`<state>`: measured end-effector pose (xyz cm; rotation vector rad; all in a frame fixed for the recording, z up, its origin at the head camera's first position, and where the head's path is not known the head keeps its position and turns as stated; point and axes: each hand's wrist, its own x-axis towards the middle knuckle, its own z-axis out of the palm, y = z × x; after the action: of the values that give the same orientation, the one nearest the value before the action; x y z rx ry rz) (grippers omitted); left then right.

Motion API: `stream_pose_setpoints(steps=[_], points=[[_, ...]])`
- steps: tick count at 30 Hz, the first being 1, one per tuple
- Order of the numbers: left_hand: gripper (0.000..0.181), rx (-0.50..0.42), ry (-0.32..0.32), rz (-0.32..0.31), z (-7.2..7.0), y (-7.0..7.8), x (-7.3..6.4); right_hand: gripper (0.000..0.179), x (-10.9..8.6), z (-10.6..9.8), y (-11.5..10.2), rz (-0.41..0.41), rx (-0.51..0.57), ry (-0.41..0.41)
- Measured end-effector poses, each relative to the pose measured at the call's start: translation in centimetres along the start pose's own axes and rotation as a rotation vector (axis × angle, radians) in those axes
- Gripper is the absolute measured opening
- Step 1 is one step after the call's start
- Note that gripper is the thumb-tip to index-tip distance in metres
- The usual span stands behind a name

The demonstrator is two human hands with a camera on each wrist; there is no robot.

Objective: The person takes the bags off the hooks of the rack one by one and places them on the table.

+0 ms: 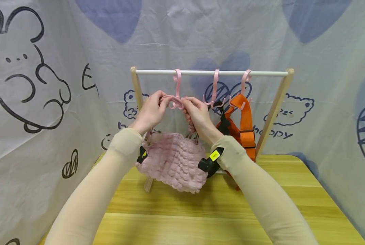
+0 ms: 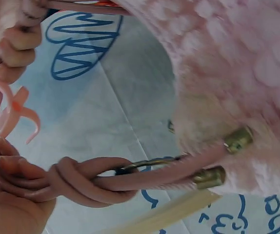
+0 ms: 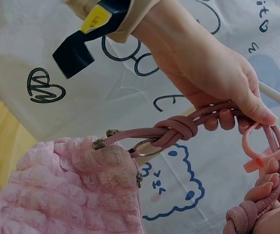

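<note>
Pink bag [image 1: 171, 160], below left hand [image 1: 152, 110], right hand [image 1: 199, 115]

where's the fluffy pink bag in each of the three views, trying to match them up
Head: the fluffy pink bag is just left of centre, below the hook.
Left wrist: it fills the upper right.
Right wrist: lower left.
Shared landmark: the pink hook between the left hand and right hand.
</note>
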<state>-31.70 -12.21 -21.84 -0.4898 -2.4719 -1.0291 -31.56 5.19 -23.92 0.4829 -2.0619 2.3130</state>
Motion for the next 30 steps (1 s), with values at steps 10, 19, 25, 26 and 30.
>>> stream_pose_setpoints(steps=[10,19,25,26,30], points=[[0.028,0.069,0.096,0.140,0.6,-0.7,-0.4,0.036,0.0,0.0,-0.4,0.048,-0.038,-0.010],[0.027,0.056,0.145,0.171,1.0,-1.1,-0.8,0.042,0.0,-0.4,-1.0,0.161,-0.071,-0.074],[0.026,0.009,0.152,0.171,1.2,-1.3,-1.1,0.043,0.3,-0.4,-1.2,0.222,-0.047,-0.096],[0.027,0.004,0.151,0.170,1.3,-1.4,-1.1,0.043,0.3,-0.4,-1.3,0.231,-0.040,-0.101],[0.026,-0.027,0.140,0.155,1.4,-1.5,-1.2,0.040,0.6,-0.4,-1.5,0.249,-0.005,-0.113]])
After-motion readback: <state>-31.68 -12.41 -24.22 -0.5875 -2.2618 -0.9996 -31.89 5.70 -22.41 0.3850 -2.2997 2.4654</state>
